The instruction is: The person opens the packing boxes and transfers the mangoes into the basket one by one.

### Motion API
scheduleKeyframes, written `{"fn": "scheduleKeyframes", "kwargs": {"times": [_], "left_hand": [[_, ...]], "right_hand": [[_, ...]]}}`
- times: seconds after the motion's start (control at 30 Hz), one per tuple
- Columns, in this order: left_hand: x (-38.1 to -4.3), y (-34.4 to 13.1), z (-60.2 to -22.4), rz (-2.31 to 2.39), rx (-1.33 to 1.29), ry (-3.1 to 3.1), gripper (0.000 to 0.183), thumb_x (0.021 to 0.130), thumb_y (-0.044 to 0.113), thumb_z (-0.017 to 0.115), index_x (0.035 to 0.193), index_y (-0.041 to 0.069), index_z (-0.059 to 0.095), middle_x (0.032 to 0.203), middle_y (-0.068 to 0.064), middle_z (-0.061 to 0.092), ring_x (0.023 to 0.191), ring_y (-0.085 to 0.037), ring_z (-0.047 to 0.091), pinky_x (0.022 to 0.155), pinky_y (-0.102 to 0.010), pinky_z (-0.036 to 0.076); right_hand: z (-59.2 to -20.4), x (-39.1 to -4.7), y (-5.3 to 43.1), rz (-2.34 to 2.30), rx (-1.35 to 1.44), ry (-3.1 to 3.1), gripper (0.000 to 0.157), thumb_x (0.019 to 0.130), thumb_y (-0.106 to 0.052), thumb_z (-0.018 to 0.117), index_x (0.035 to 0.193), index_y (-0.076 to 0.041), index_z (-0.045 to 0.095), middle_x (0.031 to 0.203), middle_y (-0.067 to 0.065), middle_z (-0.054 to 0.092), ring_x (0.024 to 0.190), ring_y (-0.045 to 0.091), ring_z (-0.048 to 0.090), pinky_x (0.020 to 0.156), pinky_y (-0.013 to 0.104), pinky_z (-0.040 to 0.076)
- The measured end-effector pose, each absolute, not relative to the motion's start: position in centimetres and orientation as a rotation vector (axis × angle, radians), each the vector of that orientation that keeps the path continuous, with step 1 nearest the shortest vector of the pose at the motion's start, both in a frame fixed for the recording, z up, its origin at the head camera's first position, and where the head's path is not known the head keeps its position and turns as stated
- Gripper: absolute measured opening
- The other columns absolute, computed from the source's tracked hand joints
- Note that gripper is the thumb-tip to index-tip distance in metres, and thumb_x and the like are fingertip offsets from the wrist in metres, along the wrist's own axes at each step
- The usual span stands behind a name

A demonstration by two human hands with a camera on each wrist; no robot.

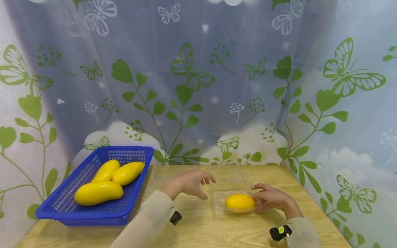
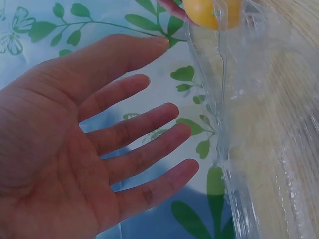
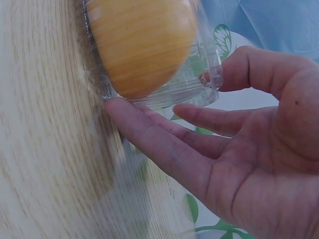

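A yellow mango [image 1: 239, 202] lies in a clear plastic container [image 1: 219, 208] on the table. My right hand [image 1: 273, 199] grips the container's right end. In the right wrist view, one bent fingertip shows through the plastic at its rim, and another finger lies low along the end wall. My left hand [image 1: 190, 184] is to the container's left, above the clear plastic, fingers spread and relaxed. Its palm [image 2: 55, 164] shows in the left wrist view, holding nothing. Several mangoes, among them a front one [image 1: 98, 193], sit in a blue basket [image 1: 51, 214] at the left.
More clear plastic containers [image 1: 229, 173] stand at the back and under my left hand; their edges are hard to see. The wooden table [image 1: 217, 237] meets a butterfly-patterned curtain [image 1: 198, 113] at the back.
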State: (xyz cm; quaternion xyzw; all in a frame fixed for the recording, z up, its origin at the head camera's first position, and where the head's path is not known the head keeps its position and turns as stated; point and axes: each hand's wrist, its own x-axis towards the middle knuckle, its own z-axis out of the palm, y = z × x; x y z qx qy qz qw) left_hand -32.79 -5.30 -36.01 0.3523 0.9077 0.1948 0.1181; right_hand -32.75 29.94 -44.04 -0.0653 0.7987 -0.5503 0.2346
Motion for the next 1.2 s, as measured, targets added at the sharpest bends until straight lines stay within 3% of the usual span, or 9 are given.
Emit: {"fn": "scheduleKeyframes", "kwargs": {"times": [0.2,0.53,0.93,1.2], "left_hand": [[-32.9,-4.7,-36.2,0.553,1.042,2.654,0.056,0.088,0.023,0.082,0.140,0.025,0.062,0.135,0.001,0.066,0.122,-0.019,0.064,0.100,-0.035,0.055],[-32.7,-3.9,-36.3,0.564,1.066,2.622,0.055,0.088,0.021,0.083,0.139,0.024,0.062,0.136,-0.007,0.066,0.128,-0.029,0.062,0.105,-0.037,0.054],[-32.7,-2.7,-36.8,0.547,1.083,2.619,0.056,0.087,0.023,0.084,0.139,0.026,0.062,0.137,-0.006,0.066,0.127,-0.025,0.063,0.103,-0.034,0.054],[-32.7,-1.9,-37.1,0.560,1.086,2.607,0.057,0.088,0.022,0.083,0.140,0.024,0.061,0.138,-0.004,0.065,0.125,-0.020,0.063,0.103,-0.033,0.055]], "right_hand": [[-44.2,-32.9,29.8,-1.511,-0.179,2.202,0.071,0.100,-0.014,0.058,0.154,0.012,0.020,0.105,0.017,0.063,0.085,0.020,0.066,0.082,0.042,0.065],[-43.7,-32.6,29.8,-1.509,-0.173,2.207,0.072,0.099,-0.013,0.058,0.155,0.012,0.020,0.100,0.014,0.057,0.082,0.020,0.058,0.083,0.043,0.065],[-43.8,-32.7,29.8,-1.512,-0.165,2.200,0.073,0.098,-0.014,0.059,0.154,0.012,0.021,0.091,0.009,0.056,0.080,0.019,0.059,0.084,0.043,0.065],[-44.1,-32.8,29.9,-1.505,-0.161,2.200,0.072,0.099,-0.014,0.058,0.155,0.012,0.020,0.098,0.012,0.059,0.084,0.019,0.062,0.082,0.041,0.065]]}}
